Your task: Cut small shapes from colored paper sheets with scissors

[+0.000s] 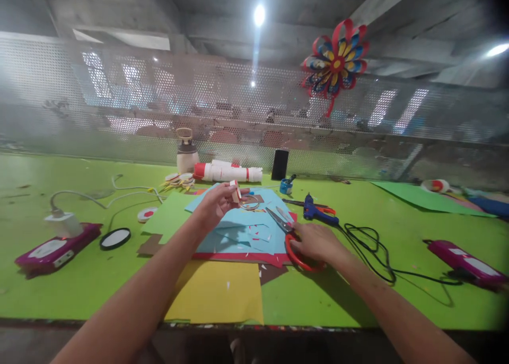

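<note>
My left hand [216,205] is closed round a small white piece with red edging [235,192], held up above the blue paper. What the piece is made of I cannot make out. Over the right side of the paper, my right hand [314,239] grips a pair of scissors [281,221] by their red handles; the blades stand apart and point away to the left. Small paper scraps [258,234] lie strewn across the light blue sheets [233,237]. A thin ring [250,203] rests just beyond my left fingers.
To the right lie a blue glue gun [318,213] and its black cable [374,247]. Purple power strips [59,250] [465,263] sit at both sides. Behind the paper are white rolls [228,172], a bottle [186,154] and a phone [280,164]. Yellow paper [218,295] lies near the front edge.
</note>
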`<act>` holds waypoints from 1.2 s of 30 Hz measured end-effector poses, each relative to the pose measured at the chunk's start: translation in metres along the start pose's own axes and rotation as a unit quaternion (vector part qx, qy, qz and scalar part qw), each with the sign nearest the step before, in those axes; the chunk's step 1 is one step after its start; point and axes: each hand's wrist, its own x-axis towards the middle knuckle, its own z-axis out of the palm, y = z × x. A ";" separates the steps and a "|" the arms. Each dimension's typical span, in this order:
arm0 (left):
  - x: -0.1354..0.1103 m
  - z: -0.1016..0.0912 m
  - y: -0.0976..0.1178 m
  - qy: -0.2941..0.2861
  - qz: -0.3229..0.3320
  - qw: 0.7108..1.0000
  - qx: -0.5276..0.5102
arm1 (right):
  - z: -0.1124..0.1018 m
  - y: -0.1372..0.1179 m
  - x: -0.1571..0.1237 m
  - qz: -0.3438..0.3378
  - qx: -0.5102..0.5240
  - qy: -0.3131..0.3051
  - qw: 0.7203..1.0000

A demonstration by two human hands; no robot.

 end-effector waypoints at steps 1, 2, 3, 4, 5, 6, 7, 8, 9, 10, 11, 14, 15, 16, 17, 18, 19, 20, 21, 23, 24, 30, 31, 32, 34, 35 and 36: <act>0.000 0.000 -0.001 -0.007 -0.008 1.000 0.001 | -0.005 0.000 -0.002 -0.011 0.001 0.004 1.000; -0.001 0.001 -0.003 -0.016 -0.015 1.000 0.002 | -0.010 0.000 -0.005 -0.022 0.007 0.013 1.000; -0.002 0.003 -0.005 -0.027 -0.023 0.999 0.003 | -0.015 -0.001 -0.007 -0.034 0.016 0.025 0.999; -0.003 0.006 -0.007 -0.041 -0.033 0.999 0.005 | -0.020 -0.002 -0.009 -0.044 0.025 0.041 0.998; -0.004 0.010 -0.009 -0.057 -0.043 0.997 0.008 | -0.025 -0.004 -0.011 -0.058 0.041 0.063 0.995; -0.006 0.014 -0.012 -0.074 -0.053 0.996 0.010 | -0.028 -0.008 -0.011 -0.078 0.068 0.092 0.990; -0.008 0.019 -0.014 -0.089 -0.064 0.994 0.012 | -0.031 -0.012 -0.011 -0.103 0.106 0.122 0.981; -0.010 0.023 -0.016 -0.104 -0.072 0.992 0.014 | -0.032 -0.017 -0.010 -0.135 0.151 0.150 0.968; -0.012 0.028 -0.018 -0.120 -0.076 0.990 0.016 | -0.031 -0.022 -0.008 -0.171 0.199 0.172 0.950; -0.014 0.031 -0.020 -0.137 -0.076 0.987 0.021 | -0.029 -0.028 -0.005 -0.204 0.242 0.185 0.930; -0.016 0.034 -0.021 -0.152 -0.075 0.985 0.026 | -0.026 -0.034 -0.002 -0.232 0.274 0.189 0.914; -0.019 0.036 -0.023 -0.180 -0.077 0.980 0.042 | -0.014 -0.048 0.008 -0.263 0.323 0.186 0.890; -0.019 0.035 -0.024 -0.178 -0.080 0.980 0.045 | -0.009 -0.051 0.011 -0.260 0.334 0.189 0.886; -0.019 0.035 -0.024 -0.174 -0.082 0.980 0.046 | -0.005 -0.052 0.013 -0.254 0.341 0.196 0.884; -0.019 0.035 -0.025 -0.170 -0.085 0.981 0.047 | -0.002 -0.053 0.015 -0.246 0.347 0.207 0.881; -0.019 0.035 -0.026 -0.166 -0.087 0.981 0.048 | 0.002 -0.053 0.016 -0.240 0.350 0.216 0.880; -0.019 0.036 -0.028 -0.158 -0.090 0.982 0.049 | 0.004 -0.053 0.016 -0.233 0.352 0.222 0.879; -0.019 0.038 -0.029 -0.148 -0.093 0.983 0.049 | 0.006 -0.053 0.016 -0.226 0.353 0.225 0.879; -0.020 0.040 -0.031 -0.136 -0.095 0.985 0.047 | 0.007 -0.053 0.015 -0.218 0.355 0.225 0.881; -0.021 0.042 -0.034 -0.118 -0.095 0.988 0.041 | 0.008 -0.052 0.012 -0.199 0.361 0.228 0.882; -0.022 0.043 -0.035 -0.115 -0.096 0.988 0.038 | 0.007 -0.052 0.011 -0.188 0.363 0.235 0.882; -0.011 0.036 -0.017 -0.089 -0.060 0.991 0.078 | 0.001 -0.042 0.012 -0.115 0.370 0.277 0.879; -0.009 0.037 -0.008 -0.064 -0.043 0.994 0.074 | 0.001 -0.038 0.014 -0.095 0.366 0.277 0.884; -0.008 0.040 0.002 -0.034 -0.018 0.997 0.065 | 0.000 -0.035 0.016 -0.077 0.360 0.276 0.888; -0.014 0.053 0.021 -0.030 0.029 0.998 0.040 | 0.000 -0.030 0.018 -0.056 0.354 0.273 0.893; -0.020 0.061 0.029 -0.061 0.027 0.997 0.037 | -0.001 -0.028 0.018 -0.053 0.355 0.270 0.894; -0.029 0.069 0.034 -0.069 0.033 0.995 0.060 | -0.001 -0.028 0.018 -0.053 0.360 0.266 0.893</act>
